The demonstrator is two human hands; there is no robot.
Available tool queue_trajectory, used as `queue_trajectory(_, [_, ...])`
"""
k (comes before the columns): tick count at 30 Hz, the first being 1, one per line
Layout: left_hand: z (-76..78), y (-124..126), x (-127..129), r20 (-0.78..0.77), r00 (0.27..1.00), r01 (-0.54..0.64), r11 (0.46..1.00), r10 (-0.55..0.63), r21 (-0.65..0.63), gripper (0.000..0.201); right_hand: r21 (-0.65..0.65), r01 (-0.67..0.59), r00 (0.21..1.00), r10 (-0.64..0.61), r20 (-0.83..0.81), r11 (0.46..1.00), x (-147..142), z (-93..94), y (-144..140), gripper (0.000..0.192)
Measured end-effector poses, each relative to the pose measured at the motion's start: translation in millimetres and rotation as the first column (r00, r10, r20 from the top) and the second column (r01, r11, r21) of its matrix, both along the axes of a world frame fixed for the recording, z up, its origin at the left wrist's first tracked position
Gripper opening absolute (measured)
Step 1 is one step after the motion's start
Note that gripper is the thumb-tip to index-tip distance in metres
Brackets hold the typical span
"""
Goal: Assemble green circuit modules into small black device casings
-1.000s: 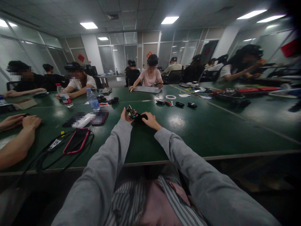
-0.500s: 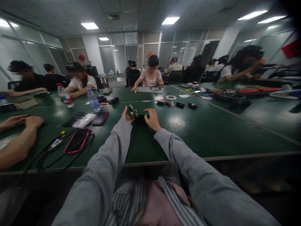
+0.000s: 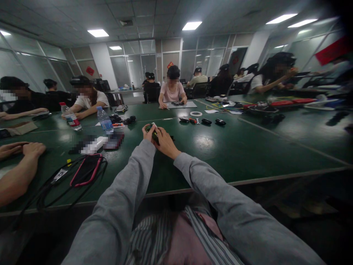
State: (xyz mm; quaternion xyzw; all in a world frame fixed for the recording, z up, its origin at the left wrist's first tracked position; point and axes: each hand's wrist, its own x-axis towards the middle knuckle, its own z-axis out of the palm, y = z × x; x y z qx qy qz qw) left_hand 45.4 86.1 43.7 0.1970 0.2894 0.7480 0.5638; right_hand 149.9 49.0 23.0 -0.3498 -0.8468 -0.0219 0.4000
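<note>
My left hand (image 3: 148, 134) is closed around a small green circuit board (image 3: 155, 137), held a little above the table. My right hand (image 3: 166, 142) has its fingers pressed against the board's near upper side, close to the left fingertips, and covers much of it. A bit of something dark (image 3: 172, 138) shows just past my right hand; its kind cannot be made out.
On the green table (image 3: 220, 154), a pink-edged phone case (image 3: 86, 170) and black cables lie left. Two bottles, a water bottle (image 3: 104, 120) and a red-capped bottle (image 3: 71, 117), stand beyond. A tape roll (image 3: 196, 114) and several black objects lie ahead. A co-worker's arms (image 3: 24, 165) rest left.
My right hand has moved left from beside the circuit board onto it, and its fingers now touch the board. The whole view has shifted slightly.
</note>
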Motion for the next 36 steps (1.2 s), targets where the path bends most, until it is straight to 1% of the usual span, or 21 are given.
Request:
queue_trajectory(2, [-2.5, 3, 4, -0.028, 0.995, -0.097, 0.993, 0.099, 0.065, 0.049, 0.004, -0.023, 1.0, 0.023, -0.014, 1.0, 1, -1.1, 2, 0.071])
queue_trajectory(3, [-3.0, 4, 5, -0.04, 0.992, -0.118, 0.989, 0.122, 0.088, 0.05, 0.014, -0.036, 0.999, 0.036, -0.018, 0.999, 2, -0.9, 3, 0.072])
queue_trajectory(6, [0.1, -2, 8, -0.065, 0.991, -0.106, 0.986, 0.115, 0.129, 0.059, 0.037, -0.036, 0.999, 0.036, -0.011, 0.999, 4, 1.1, 4, 0.074])
queue_trajectory(9, [8.7, -18, 13, -0.116, 0.991, -0.051, 0.985, 0.071, 0.163, 0.062, 0.015, 0.001, 0.999, 0.0, -0.037, 1.0, 6, 3.5, 4, 0.076])
queue_trajectory(11, [15.5, -32, 17, -0.144, 0.989, 0.008, 0.987, 0.016, 0.163, 0.057, -0.007, 0.004, 0.996, -0.005, -0.09, 1.0, 8, 4.7, 6, 0.076])
queue_trajectory(13, [20.9, -43, 21, -0.163, 0.987, 0.044, 0.976, -0.009, 0.212, 0.053, -0.023, -0.002, 0.986, -0.002, -0.167, 1.0, 11, 5.6, 9, 0.074])
queue_trajectory(15, [23.6, -48, 23, -0.177, 0.983, 0.083, 0.968, -0.041, 0.237, 0.049, -0.038, -0.004, 0.967, -0.006, -0.255, 0.999, 16, 6.2, 14, 0.068])
queue_trajectory(17, [22.9, -46, 21, -0.205, 0.975, 0.133, 0.966, -0.088, 0.219, 0.048, -0.061, -0.007, 0.935, -0.015, -0.353, 0.998, 20, 6.5, 20, 0.063])
queue_trajectory(19, [18.6, -37, 15, -0.267, 0.959, 0.155, 0.967, -0.098, 0.2, 0.05, -0.132, -0.049, 0.881, -0.019, -0.472, 0.99, 22, 6.5, 27, 0.059])
queue_trajectory(20, [15.4, -31, 10, -0.316, 0.946, 0.143, 0.968, -0.072, 0.206, 0.051, -0.196, -0.101, 0.835, -0.024, -0.55, 0.975, 23, 6.4, 31, 0.057])
queue_trajectory(21, [11.7, -24, 3, -0.364, 0.931, 0.103, 0.971, -0.017, 0.218, 0.052, -0.272, -0.182, 0.769, -0.035, -0.638, 0.945, 22, 6.4, 34, 0.053])
queue_trajectory(23, [3.1, -9, -13, -0.477, 0.873, 0.021, 0.97, 0.101, 0.242, 0.052, -0.391, -0.396, 0.599, -0.089, -0.796, 0.831, 21, 6.5, 38, 0.046])
queue_trajectory(24, [-1.6, -2, -22, -0.526, 0.838, -0.018, 0.97, 0.146, 0.241, 0.052, -0.41, -0.488, 0.516, -0.124, -0.847, 0.77, 20, 6.6, 40, 0.045])
queue_trajectory(25, [-6.4, 5, -31, -0.569, 0.802, -0.056, 0.971, 0.181, 0.231, 0.051, -0.41, -0.545, 0.452, -0.155, -0.878, 0.731, 20, 6.7, 41, 0.046])
queue_trajectory(26, [-11.5, 11, -40, -0.603, 0.771, -0.092, 0.973, 0.205, 0.213, 0.049, -0.405, -0.564, 0.418, -0.174, -0.892, 0.72, 21, 6.9, 42, 0.049])
queue_trajectory(27, [-17.0, 17, -48, -0.631, 0.743, -0.127, 0.973, 0.221, 0.191, 0.049, -0.404, -0.547, 0.416, -0.182, -0.891, 0.733, 22, 7.1, 43, 0.053])
queue_trajectory(28, [-22.7, 22, -55, -0.656, 0.72, -0.16, 0.974, 0.226, 0.161, 0.049, -0.406, -0.505, 0.435, -0.181, -0.882, 0.762, 23, 7.2, 44, 0.056])
queue_trajectory(31, [-41.2, 30, -68, -0.716, 0.658, -0.288, 0.957, 0.233, 0.046, 0.044, -0.388, -0.346, 0.575, -0.134, -0.807, 0.854, 29, 7.5, 46, 0.067])
queue_trajectory(32, [-47.2, 31, -70, -0.736, 0.638, -0.302, 0.953, 0.226, 0.031, 0.043, -0.368, -0.299, 0.63, -0.108, -0.769, 0.881, 31, 7.6, 47, 0.071])
queue_trajectory(34, [-57.3, 32, -72, -0.767, 0.599, -0.293, 0.954, 0.232, 0.06, 0.044, -0.323, -0.223, 0.736, -0.058, -0.674, 0.92, 34, 7.9, 47, 0.076])
queue_trajectory(36, [-63.5, 32, -71, -0.786, 0.57, -0.268, 0.959, 0.239, 0.098, 0.046, -0.284, -0.172, 0.83, -0.017, -0.557, 0.943, 36, 7.9, 47, 0.072])
